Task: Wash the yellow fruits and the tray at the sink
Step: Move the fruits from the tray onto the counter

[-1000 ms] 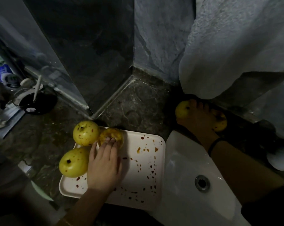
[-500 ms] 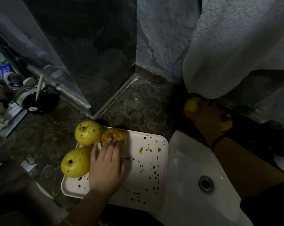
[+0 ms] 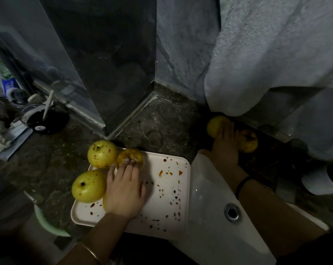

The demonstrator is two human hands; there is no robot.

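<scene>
1. Yellow fruits, three on the tray (image 3: pixel 162 217): the corner fruit (image 3: pixel 102 153) sits at the far-left corner and is speckled red. The near fruit (image 3: pixel 89 186) sits on the left edge, closer to the person. The dark fruit (image 3: pixel 131 156), more orange, sits just right of the corner fruit and touches it.
2. The tray is pale and spattered with red-brown spots. It lies flat on the dark counter (image 3: pixel 158 123), with its right edge just beside the sink (image 3: pixel 209 236).
3. The left hand (image 3: pixel 124 190) lies palm down on the tray, fingers straight and close together, grasping nothing. Its fingertips touch the dark fruit and its side meets the near fruit. A sliver of yellow shows at the palm's left edge; I cannot tell what it is.
4. Two more fruits lie on the counter past the sink's far corner: the back fruit (image 3: pixel 216 125) and the right fruit (image 3: pixel 248 143).
5. The right hand (image 3: pixel 224 144) lies between them, fingers stretched out flat against the back fruit, with no grasp seen. The light there is dim. A black band (image 3: pixel 242 185) circles the wrist.
6. The sink is white, with a metal drain (image 3: pixel 232 212).
7. Writing: a green and blue tube (image 3: pixel 7 81) at the far left carries print too blurred to read. The black cup (image 3: pixel 47 121) bears a small white label, unreadable.
8. Surroundings: a white stick (image 3: pixel 48 104) leans in the cup and a glass panel (image 3: pixel 104 54) stands behind the tray.
9. Obstructions: a pale towel (image 3: pixel 267 54) hangs at the right, its hem reaching down to the back fruit. The right hand partly covers both far fruits.
</scene>
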